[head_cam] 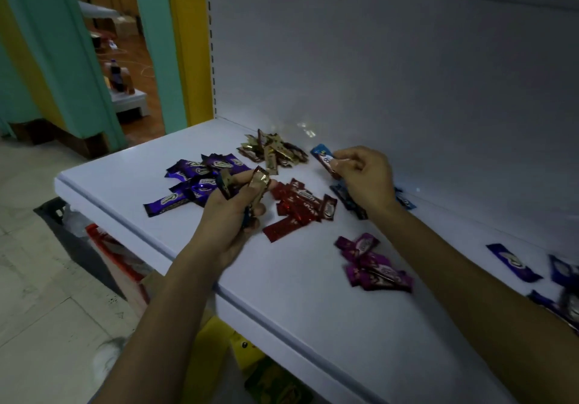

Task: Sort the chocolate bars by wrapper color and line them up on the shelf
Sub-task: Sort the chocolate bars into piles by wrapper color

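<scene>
The right hand (366, 178) pinches one blue bar (322, 156) by its end, between thumb and fingers, close to the back edge of the shelf (282, 309). The bar's long side slants from the back edge toward the front. The blue heap (344, 198) lies just under this hand, a little nearer the front edge, and the wrist hides part of it. So I think the bar only needs a short drop onto that heap, and the right hand is much nearer to it than the left.

The left hand (232, 212) is curled around a small bunch of bars, with a gold bar (260, 181) sticking up on top. The gold heap (272, 152) sits behind it, toward the back edge. The purple heap (194, 181) is by the left edge, and the red heap (300, 206) is in the middle. The bars lie loose on the shelf, with no box or tray holding them. They are not in lines yet.
</scene>
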